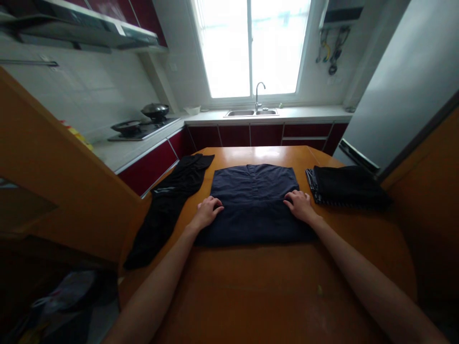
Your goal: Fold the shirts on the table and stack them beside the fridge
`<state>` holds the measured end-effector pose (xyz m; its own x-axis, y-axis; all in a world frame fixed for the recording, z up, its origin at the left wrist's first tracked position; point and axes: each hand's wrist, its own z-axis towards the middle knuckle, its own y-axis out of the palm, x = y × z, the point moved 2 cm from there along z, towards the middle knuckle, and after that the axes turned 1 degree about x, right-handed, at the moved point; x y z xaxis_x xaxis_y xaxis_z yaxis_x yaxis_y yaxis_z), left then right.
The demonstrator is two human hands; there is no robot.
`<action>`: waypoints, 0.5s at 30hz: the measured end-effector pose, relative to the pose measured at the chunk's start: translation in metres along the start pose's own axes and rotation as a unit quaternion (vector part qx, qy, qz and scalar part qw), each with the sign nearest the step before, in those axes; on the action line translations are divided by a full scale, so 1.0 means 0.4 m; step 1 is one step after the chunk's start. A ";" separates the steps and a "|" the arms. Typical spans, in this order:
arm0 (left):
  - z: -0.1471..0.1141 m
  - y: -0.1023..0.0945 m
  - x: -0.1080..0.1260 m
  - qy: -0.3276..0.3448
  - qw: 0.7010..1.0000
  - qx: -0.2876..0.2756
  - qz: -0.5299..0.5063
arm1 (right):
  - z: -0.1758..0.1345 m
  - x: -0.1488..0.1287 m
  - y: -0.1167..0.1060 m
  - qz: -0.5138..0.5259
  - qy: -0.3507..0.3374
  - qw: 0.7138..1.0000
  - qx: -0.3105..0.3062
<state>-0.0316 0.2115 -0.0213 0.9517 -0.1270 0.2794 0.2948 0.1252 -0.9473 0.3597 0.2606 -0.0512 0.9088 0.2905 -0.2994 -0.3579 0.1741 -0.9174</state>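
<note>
A dark blue folded garment [253, 220] lies flat on the wooden table in front of me, with a seam down the middle of its upper part and a fold running across it. At the left end of that fold, my left hand [208, 211] has its fingers curled and pinches the cloth edge. My right hand [298, 204] grips the opposite edge in the same way, thumb inward. The fingertips of both hands are partly hidden. Left of the garment are black trousers [167, 210], laid out lengthwise. To the right sits a folded black cloth stack [349, 186] with a striped edge.
The orange-brown table [251, 286] has a rounded edge. Beyond it stand a counter with a sink [241, 113] and a stove with a lidded pan [156, 111]. A fridge [401, 86] is at the right, and a wooden panel [60, 167] at the left.
</note>
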 end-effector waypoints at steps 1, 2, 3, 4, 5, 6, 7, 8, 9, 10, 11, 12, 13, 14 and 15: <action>0.002 -0.001 -0.002 0.003 1.000 -0.004 -0.004 | 0.005 0.009 -0.003 0.004 -0.002 1.000 0.003; 0.004 -0.004 0.000 0.007 1.000 -0.002 -0.005 | 0.009 0.014 -0.006 0.010 -0.003 1.000 0.010; 0.007 -0.008 0.004 0.007 1.000 0.007 -0.003 | 0.014 0.015 -0.010 0.017 -0.004 1.000 0.021; 0.012 -0.014 0.008 0.004 1.000 0.022 0.000 | 0.020 0.014 -0.015 0.023 -0.003 0.999 0.034; 0.019 -0.020 0.013 0.000 0.999 0.039 0.004 | 0.028 0.012 -0.022 0.027 -0.002 0.998 0.048; 0.027 -0.026 0.016 -0.006 0.998 0.058 0.010 | 0.038 0.009 -0.028 0.030 -0.001 0.998 0.059; 0.038 -0.030 0.019 -0.012 0.997 0.073 0.016 | 0.052 0.006 -0.034 0.030 -0.001 0.997 0.066; 0.050 -0.032 0.021 -0.020 0.996 0.086 0.023 | 0.069 0.003 -0.040 0.027 -0.001 0.997 0.069; 0.062 -0.030 0.022 -0.029 0.995 0.092 0.032 | 0.088 0.000 -0.043 0.021 0.000 0.997 0.069; 0.074 -0.024 0.021 -0.038 0.994 0.091 0.040 | 0.108 -0.003 -0.045 0.013 0.002 0.998 0.064; 0.086 -0.016 0.020 -0.049 0.994 0.087 0.048 | 0.128 -0.006 -0.044 0.002 0.006 0.998 0.055; 0.096 -0.007 0.018 -0.060 0.994 0.080 0.054 | 0.146 -0.010 -0.042 -0.007 0.011 0.999 0.043; 0.104 0.002 0.016 -0.068 0.993 0.073 0.058 | 0.162 -0.013 -0.038 -0.016 0.015 0.999 0.031; 0.109 0.010 0.014 -0.073 0.993 0.067 0.060 | 0.173 -0.018 -0.034 -0.022 0.019 0.999 0.019; 0.113 0.014 0.014 -0.077 0.993 0.065 0.061 | 0.179 -0.025 -0.030 -0.027 0.022 0.999 0.010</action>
<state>-0.0208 0.2558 -0.0180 0.9798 0.0471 0.1943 0.1760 0.2577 -0.9501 0.3394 0.3230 -0.0185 0.9352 0.2387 -0.2615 -0.3123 0.2080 -0.9269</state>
